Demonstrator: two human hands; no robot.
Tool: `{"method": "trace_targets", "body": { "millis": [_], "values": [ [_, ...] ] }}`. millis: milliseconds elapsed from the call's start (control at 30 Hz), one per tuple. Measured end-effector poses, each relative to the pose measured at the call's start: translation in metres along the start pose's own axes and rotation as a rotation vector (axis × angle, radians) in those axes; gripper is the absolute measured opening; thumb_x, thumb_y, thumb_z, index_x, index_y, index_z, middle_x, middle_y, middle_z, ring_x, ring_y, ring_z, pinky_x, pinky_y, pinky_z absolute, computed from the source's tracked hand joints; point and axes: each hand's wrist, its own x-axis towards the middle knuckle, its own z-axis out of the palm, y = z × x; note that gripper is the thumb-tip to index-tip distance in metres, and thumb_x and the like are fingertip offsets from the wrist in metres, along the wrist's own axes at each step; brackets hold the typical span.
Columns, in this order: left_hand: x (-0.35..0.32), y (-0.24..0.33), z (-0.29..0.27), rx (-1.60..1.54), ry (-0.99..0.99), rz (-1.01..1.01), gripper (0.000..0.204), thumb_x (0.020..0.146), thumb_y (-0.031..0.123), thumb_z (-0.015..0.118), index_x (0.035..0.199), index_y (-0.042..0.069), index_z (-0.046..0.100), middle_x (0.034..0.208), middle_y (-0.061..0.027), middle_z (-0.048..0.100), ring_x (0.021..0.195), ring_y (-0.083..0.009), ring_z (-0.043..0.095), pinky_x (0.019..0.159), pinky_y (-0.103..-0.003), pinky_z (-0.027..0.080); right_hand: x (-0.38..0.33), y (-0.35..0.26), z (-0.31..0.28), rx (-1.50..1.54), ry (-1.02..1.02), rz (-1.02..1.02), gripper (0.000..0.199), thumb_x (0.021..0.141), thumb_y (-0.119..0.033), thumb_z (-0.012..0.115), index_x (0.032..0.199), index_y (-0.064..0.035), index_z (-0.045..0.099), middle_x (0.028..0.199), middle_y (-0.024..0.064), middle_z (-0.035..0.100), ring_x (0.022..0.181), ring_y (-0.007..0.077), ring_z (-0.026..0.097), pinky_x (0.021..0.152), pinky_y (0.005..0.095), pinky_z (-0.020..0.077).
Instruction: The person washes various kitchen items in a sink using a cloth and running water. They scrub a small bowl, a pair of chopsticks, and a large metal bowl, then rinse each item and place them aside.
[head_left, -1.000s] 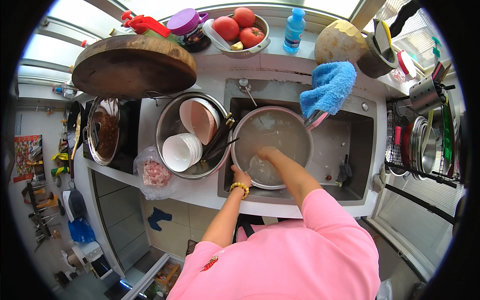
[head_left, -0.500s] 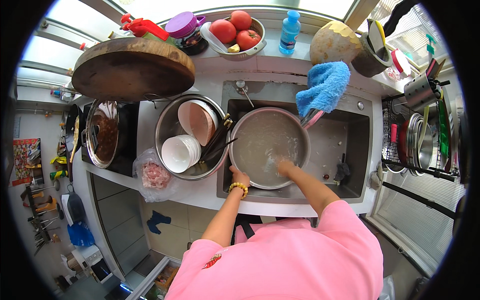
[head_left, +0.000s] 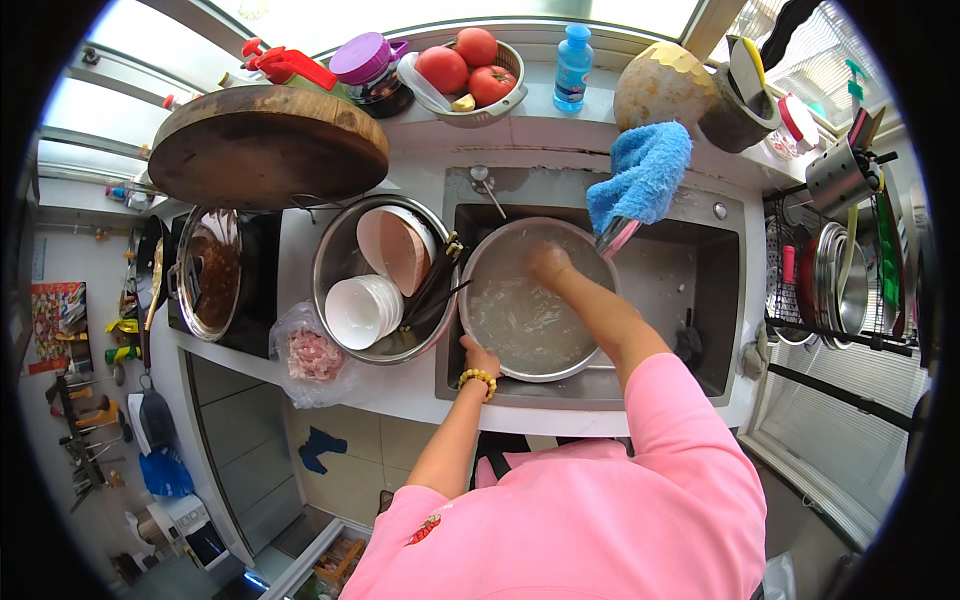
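A wide metal basin (head_left: 548, 376) full of cloudy water sits in the sink, over its left part. My left hand (head_left: 480, 357), with a yellow bead bracelet at the wrist, is closed on the basin's near left rim. Reaching across the basin, my right hand (head_left: 548, 262) is in the water near the far side. Its fingers are under the murky surface, so I cannot see whether they hold anything. Ripples and light streaks show on the water; what lies beneath is hidden.
Left of the sink stands a steel bowl (head_left: 328, 225) with white bowls and chopsticks. Beside it lies a plastic bag of raw meat (head_left: 313, 357). A blue cloth (head_left: 640, 175) hangs over the faucet. A round wooden board (head_left: 265, 145) leans behind, near a lidded pan (head_left: 212, 265).
My right hand has moved through the water from the basin's near right side to its far side. My left hand keeps its hold on the rim.
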Motion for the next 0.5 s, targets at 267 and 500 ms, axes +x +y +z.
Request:
{"method": "trace_targets", "body": {
  "millis": [267, 500],
  "values": [
    [0.010, -0.015, 0.007, -0.031, 0.085, 0.077, 0.053, 0.089, 0.010, 0.046, 0.131, 0.000, 0.014, 0.117, -0.0260, 0.051, 0.092, -0.0353, 0.061, 0.073, -0.039, 0.051, -0.151, 0.038, -0.052, -0.280, 0.153, -0.076, 0.019, 0.073, -0.018, 0.054, 0.084, -0.0077, 0.066, 0.094, 0.0047, 0.063, 0.104, 0.0209, 0.052, 0.096, 0.0345, 0.0363],
    [0.004, 0.000, 0.001, -0.131, 0.093, 0.150, 0.027, 0.094, 0.024, 0.040, 0.108, 0.002, 0.033, 0.102, -0.0237, 0.057, 0.079, -0.0365, 0.064, 0.048, -0.036, 0.057, -0.211, -0.065, -0.037, 0.302, -0.459, 0.152, 0.023, 0.077, -0.018, 0.051, 0.088, -0.0069, 0.068, 0.089, 0.0158, 0.066, 0.085, 0.0311, 0.063, 0.080, 0.0431, 0.0462]
  ]
}}
